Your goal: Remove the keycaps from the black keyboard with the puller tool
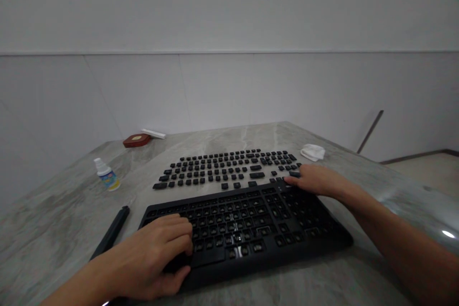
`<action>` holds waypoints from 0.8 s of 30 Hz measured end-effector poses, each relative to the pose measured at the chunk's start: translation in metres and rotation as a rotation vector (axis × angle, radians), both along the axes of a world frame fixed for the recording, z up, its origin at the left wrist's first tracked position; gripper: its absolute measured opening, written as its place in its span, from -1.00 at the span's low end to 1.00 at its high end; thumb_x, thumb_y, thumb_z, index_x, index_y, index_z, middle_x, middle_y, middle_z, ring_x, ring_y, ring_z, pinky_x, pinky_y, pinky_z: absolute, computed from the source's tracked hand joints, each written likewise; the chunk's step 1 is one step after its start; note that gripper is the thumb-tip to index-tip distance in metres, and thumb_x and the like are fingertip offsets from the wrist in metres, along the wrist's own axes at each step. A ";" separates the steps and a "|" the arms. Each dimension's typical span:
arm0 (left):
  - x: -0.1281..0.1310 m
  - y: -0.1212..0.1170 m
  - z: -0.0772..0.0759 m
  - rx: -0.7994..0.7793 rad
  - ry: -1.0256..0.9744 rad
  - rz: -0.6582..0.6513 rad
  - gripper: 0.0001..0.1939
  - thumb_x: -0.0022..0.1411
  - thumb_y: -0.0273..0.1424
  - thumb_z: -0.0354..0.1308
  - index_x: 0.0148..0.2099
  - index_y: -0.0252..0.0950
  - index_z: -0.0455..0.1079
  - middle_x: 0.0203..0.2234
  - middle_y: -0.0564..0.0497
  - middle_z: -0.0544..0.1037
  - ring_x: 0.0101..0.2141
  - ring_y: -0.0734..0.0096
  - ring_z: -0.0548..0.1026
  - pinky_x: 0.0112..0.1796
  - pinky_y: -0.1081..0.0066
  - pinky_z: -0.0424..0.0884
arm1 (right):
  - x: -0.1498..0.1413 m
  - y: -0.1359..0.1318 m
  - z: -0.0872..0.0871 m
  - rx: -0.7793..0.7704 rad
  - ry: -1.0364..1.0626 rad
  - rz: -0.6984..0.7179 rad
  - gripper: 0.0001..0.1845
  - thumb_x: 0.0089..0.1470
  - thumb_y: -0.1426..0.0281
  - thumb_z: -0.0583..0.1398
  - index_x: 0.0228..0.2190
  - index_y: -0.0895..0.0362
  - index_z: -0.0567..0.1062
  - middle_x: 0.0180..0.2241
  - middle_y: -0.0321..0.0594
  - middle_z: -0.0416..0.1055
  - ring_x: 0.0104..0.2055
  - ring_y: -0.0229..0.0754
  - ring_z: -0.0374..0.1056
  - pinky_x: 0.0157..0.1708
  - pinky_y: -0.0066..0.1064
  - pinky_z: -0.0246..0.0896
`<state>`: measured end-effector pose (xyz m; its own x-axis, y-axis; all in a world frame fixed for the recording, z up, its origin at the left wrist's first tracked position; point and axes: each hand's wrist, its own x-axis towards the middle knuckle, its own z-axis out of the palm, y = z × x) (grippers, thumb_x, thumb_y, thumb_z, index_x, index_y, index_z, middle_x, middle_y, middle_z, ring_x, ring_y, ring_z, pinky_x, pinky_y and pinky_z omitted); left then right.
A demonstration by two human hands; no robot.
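Observation:
A black keyboard [247, 229] with its keycaps off lies slightly turned on the table, its key sockets bare. My left hand [158, 253] rests over its lower left corner, fingers curled on the top and thumb by the front edge; what lies under the palm is hidden. At the far right corner, my right hand [311, 179] grips the keyboard's back edge, thumb on top and the other fingers mostly out of sight. Behind the keyboard, the loose black keycaps [210, 172] are laid out in rows like a keyboard's layout.
A white spray bottle [106, 175] with a colourful label stands at the left. Near it lies a long black object [112, 232], partly behind my left wrist. A reddish-brown box [136, 140] and a white strip [154, 133] sit at the back; a white cloth [312, 152] lies right.

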<state>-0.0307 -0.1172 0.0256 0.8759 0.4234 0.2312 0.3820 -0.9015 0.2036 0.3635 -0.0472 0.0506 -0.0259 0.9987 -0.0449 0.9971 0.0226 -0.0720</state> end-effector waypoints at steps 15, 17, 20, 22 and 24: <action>0.002 -0.002 0.014 -0.153 0.141 0.032 -0.67 -0.06 -0.45 0.29 -0.24 -0.24 0.26 -0.31 0.02 0.44 -0.30 0.25 0.38 -0.27 0.26 0.32 | -0.070 -0.041 -0.015 0.219 0.226 0.423 -0.87 0.17 0.39 0.18 -0.36 0.15 0.53 -0.43 -0.17 0.48 -0.37 -0.12 0.37 -0.31 -0.28 0.17; 0.002 -0.001 0.013 -0.132 0.135 0.026 -0.69 -0.02 -0.39 0.30 -0.22 -0.23 0.28 -0.32 0.02 0.44 -0.32 0.26 0.39 -0.29 0.28 0.33 | -0.077 -0.049 -0.018 0.239 0.304 0.601 -0.87 0.17 0.36 0.19 -0.31 0.15 0.52 -0.37 -0.16 0.47 -0.30 -0.12 0.35 -0.28 -0.28 0.19; -0.003 0.008 0.012 -0.036 0.093 0.123 -0.84 0.19 -0.34 0.17 -0.18 -0.24 0.33 -0.31 -0.02 0.46 -0.31 0.27 0.41 -0.30 0.32 0.36 | -0.087 -0.063 -0.022 0.194 0.366 0.861 -0.79 0.13 0.29 0.25 -0.23 0.15 0.51 -0.24 -0.12 0.44 -0.17 -0.09 0.32 -0.19 -0.25 0.24; -0.012 0.018 0.011 0.096 0.064 0.330 -0.85 0.35 -0.34 0.01 -0.16 -0.26 0.37 -0.28 -0.07 0.47 -0.28 0.25 0.44 -0.24 0.30 0.40 | -0.092 -0.065 -0.026 0.166 0.389 0.959 -0.72 0.11 0.26 0.28 -0.19 0.17 0.51 -0.17 -0.09 0.43 -0.12 -0.08 0.31 -0.11 -0.24 0.26; -0.024 0.029 0.009 0.247 0.094 0.613 -0.72 0.40 -0.28 -0.08 -0.14 -0.29 0.41 -0.22 -0.14 0.48 -0.21 0.15 0.47 -0.16 0.21 0.42 | -0.096 -0.059 -0.029 0.185 0.389 0.964 -0.74 0.16 0.29 0.24 -0.18 0.20 0.52 -0.17 -0.07 0.43 -0.14 -0.10 0.32 -0.11 -0.25 0.27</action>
